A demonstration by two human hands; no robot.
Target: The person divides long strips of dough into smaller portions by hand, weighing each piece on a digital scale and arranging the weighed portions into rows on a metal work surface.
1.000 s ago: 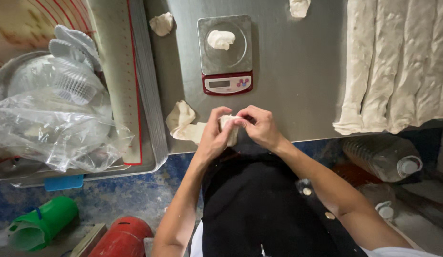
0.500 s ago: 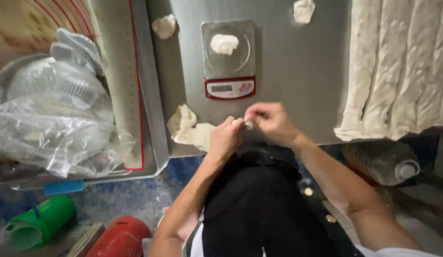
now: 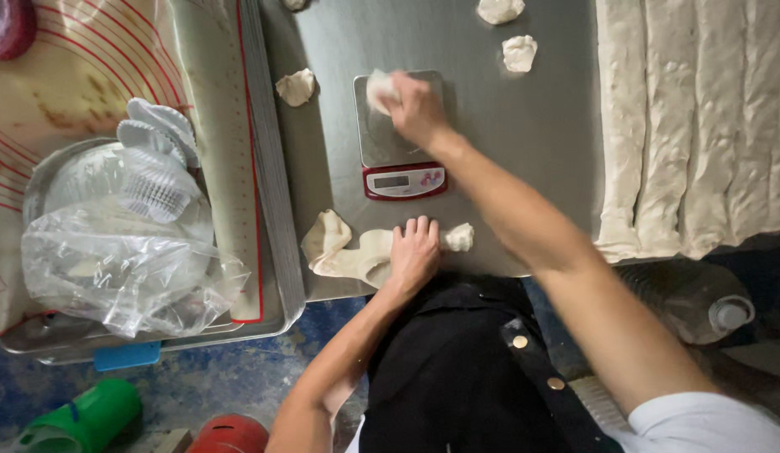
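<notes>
My right hand (image 3: 419, 109) reaches over the small kitchen scale (image 3: 398, 164) and closes on a lump of white dough (image 3: 378, 89) on its steel platform. My left hand (image 3: 413, 252) lies flat, fingers spread, on the near edge of the steel table (image 3: 533, 126), resting on a stretched strip of dough (image 3: 344, 250). A small torn piece of dough (image 3: 460, 237) sits just right of that hand.
Loose dough pieces (image 3: 519, 52) lie at the back of the table, and one dough piece (image 3: 296, 86) left of the scale. Long dough strips (image 3: 700, 126) cover the right side. At left, a tray holds a silicone mat (image 3: 88, 67), plastic cups (image 3: 155, 159) and a clear bag (image 3: 122, 268). A plastic bottle (image 3: 700, 302) lies lower right.
Both hands were together at the table edge working a dough piece. My right hand has since reached forward to the scale, and my left hand has settled flat on the dough strip.
</notes>
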